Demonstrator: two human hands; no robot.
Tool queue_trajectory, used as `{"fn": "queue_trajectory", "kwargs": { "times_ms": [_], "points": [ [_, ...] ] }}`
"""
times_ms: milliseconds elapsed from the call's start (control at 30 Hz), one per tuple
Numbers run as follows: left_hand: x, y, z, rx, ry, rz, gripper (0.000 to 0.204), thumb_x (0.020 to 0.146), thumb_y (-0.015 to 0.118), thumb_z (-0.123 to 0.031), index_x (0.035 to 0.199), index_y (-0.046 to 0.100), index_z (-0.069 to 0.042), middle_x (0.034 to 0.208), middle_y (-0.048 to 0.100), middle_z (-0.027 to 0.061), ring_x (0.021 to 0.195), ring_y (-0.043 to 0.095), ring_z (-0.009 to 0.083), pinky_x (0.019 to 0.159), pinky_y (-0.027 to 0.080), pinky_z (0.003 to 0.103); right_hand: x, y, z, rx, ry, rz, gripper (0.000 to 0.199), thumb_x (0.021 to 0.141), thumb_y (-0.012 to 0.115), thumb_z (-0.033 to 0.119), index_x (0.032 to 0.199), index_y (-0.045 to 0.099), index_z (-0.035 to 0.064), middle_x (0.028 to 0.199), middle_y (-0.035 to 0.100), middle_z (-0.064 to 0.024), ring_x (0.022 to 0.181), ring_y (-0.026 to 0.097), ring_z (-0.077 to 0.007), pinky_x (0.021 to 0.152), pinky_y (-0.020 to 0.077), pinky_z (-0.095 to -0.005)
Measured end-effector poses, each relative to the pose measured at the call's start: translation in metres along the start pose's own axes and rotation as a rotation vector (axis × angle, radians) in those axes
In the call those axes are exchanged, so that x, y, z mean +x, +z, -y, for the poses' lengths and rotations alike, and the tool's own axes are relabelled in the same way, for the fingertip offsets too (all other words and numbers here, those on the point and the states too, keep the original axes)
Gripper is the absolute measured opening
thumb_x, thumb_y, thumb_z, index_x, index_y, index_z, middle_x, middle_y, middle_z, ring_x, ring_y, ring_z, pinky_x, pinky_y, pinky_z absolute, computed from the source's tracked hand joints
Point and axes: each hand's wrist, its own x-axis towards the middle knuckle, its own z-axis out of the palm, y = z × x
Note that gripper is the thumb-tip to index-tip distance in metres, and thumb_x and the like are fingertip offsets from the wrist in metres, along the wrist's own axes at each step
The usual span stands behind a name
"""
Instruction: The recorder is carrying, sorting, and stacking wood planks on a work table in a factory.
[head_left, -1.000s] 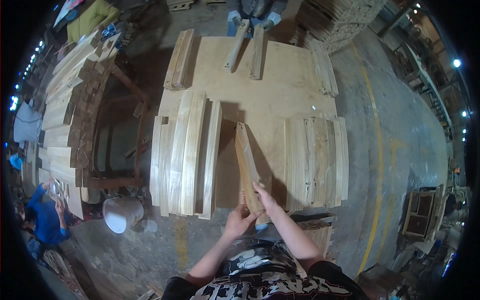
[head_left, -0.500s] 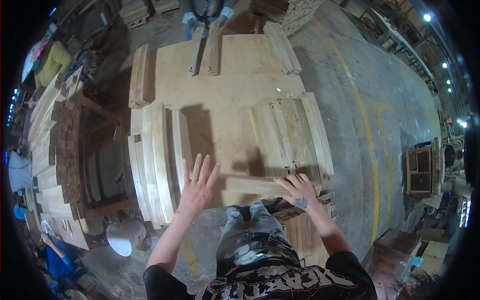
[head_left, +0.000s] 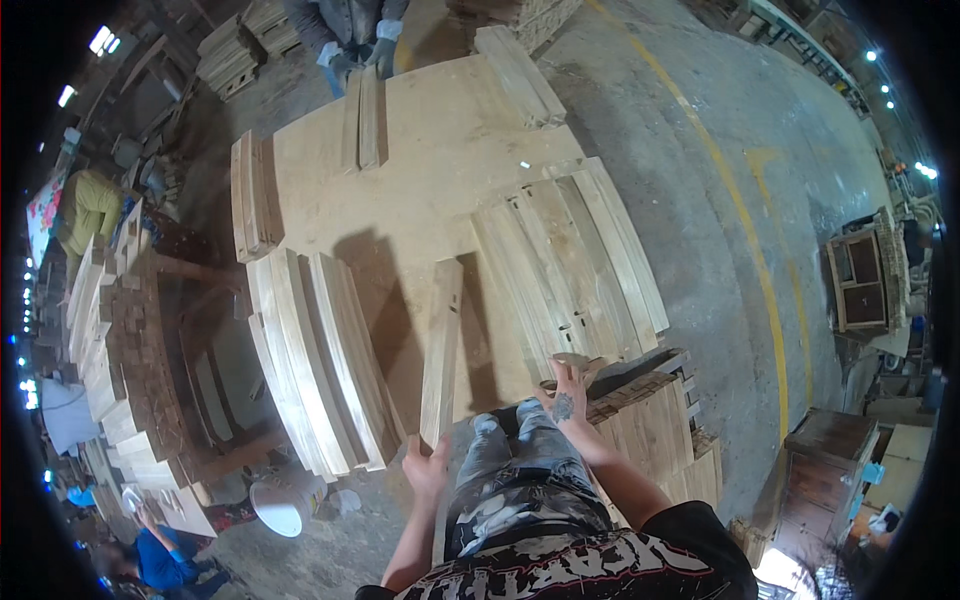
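Observation:
My left hand (head_left: 425, 465) grips the near end of a long pale wooden plank (head_left: 442, 345), which lies lengthwise on the big plywood table (head_left: 420, 150) between two piles. My right hand (head_left: 567, 398) is at the table's near right edge. Its fingers are closed on the end of a short piece of wood (head_left: 573, 359), just below the right pile of planks (head_left: 570, 255). A stack of planks standing on edge (head_left: 320, 360) lies left of the held plank.
At the far end, another person's gloved hands (head_left: 355, 55) hold two planks (head_left: 367, 115). More planks lie along the table's edges. A stack of boards (head_left: 650, 425) sits by my right leg, a white bucket (head_left: 280, 505) on the floor at left, and wooden cabinets (head_left: 860, 285) at right.
Both hands were spread flat on the table. Now my left hand holds a plank turned lengthwise, and my right hand has moved to the short wood piece. The view has shifted.

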Motion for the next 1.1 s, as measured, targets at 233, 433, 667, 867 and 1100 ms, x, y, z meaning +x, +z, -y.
{"fn": "queue_trajectory", "kwargs": {
  "times_ms": [233,433,667,867,1100],
  "points": [
    [0.038,0.044,0.034,0.057,0.073,-0.051,0.049,0.079,0.076,-0.029,0.106,0.048,0.001,0.082,0.065,0.0210,0.081,0.064,0.0434,0.073,0.050,0.050,-0.013,0.018,0.009,-0.029,-0.056,-0.008,0.065,0.071,0.078,0.017,0.129,0.050,0.0097,0.114,0.049,-0.0188,0.110,0.050,-0.0383,0.093,0.0447,-0.0459],
    [0.045,0.062,0.042,0.249,0.003,0.016,0.055,0.077,0.077,-0.027,0.113,0.047,0.002,0.098,0.060,0.0295,0.094,0.062,0.0449,0.081,0.050,0.051,-0.042,0.031,0.026,0.091,0.042,-0.104,0.066,0.075,0.077,0.016,0.132,0.047,0.0072,0.125,0.042,-0.0228,0.121,0.042,-0.0411,0.102,0.0389,-0.0473],
    [0.058,0.065,0.078,0.446,0.208,-0.096,0.056,0.076,0.077,-0.032,0.111,0.049,0.003,0.111,0.055,0.0274,0.099,0.060,0.0443,0.083,0.052,0.049,-0.038,0.045,0.034,0.101,0.117,-0.171,0.060,0.075,0.073,0.016,0.129,0.048,0.0071,0.123,0.043,-0.0215,0.119,0.042,-0.0399,0.101,0.0377,-0.0486],
    [0.059,0.061,0.067,0.427,0.193,0.011,0.059,0.076,0.078,-0.034,0.111,0.049,0.003,0.116,0.050,0.0247,0.103,0.059,0.0420,0.085,0.052,0.048,-0.039,0.064,0.036,0.238,0.154,-0.216,0.064,0.071,0.077,0.018,0.127,0.049,0.0058,0.116,0.045,-0.0216,0.110,0.049,-0.0387,0.096,0.0423,-0.0432],
    [0.071,0.063,0.089,0.435,0.177,0.107,0.062,0.073,0.081,-0.038,0.108,0.050,0.004,0.112,0.052,0.0246,0.104,0.057,0.0413,0.086,0.051,0.048,-0.016,0.066,0.057,-0.059,0.171,-0.194,0.073,0.071,0.078,0.027,0.134,0.044,0.0118,0.114,0.050,-0.0180,0.111,0.049,-0.0386,0.093,0.0421,-0.0484]
  ]
}}
